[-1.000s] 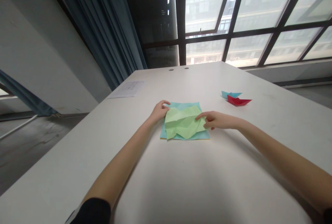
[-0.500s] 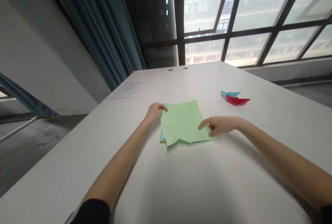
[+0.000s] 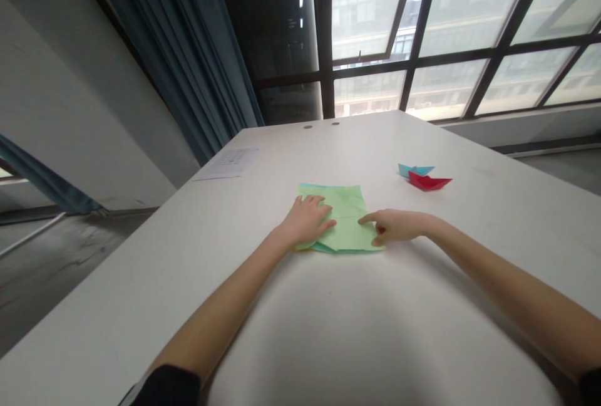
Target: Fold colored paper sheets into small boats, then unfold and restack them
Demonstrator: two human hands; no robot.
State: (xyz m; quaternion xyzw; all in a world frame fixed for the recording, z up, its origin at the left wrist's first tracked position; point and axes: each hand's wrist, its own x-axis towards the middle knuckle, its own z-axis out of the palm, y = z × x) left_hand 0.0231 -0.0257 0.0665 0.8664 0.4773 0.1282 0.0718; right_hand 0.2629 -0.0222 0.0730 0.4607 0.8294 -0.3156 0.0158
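A light green sheet of paper [image 3: 347, 205] lies on a white table [image 3: 338, 331], roughly square with a faint crease across its middle. Blue-green and yellowish edges of other sheets show beneath it at the top and lower left. My left hand [image 3: 307, 219] rests flat on the green paper's left part, fingers spread and open. At the right edge of the paper, my right hand [image 3: 399, 224] is closed on it, index finger stretched over the top and thumb near the lower right corner. Its other fingers are curled and partly hidden.
A red paper boat [image 3: 428, 181] and a blue paper boat [image 3: 416, 170] stand on the table to the right. Farther left lies a white printed sheet [image 3: 228, 163]. A blue curtain [image 3: 188, 49] and windows are beyond the table's far edge.
My left hand has let go of the green paper's upper left corner and moved right and down onto its surface. The sheet's lower edge now lies flatter. My right hand has hardly moved.
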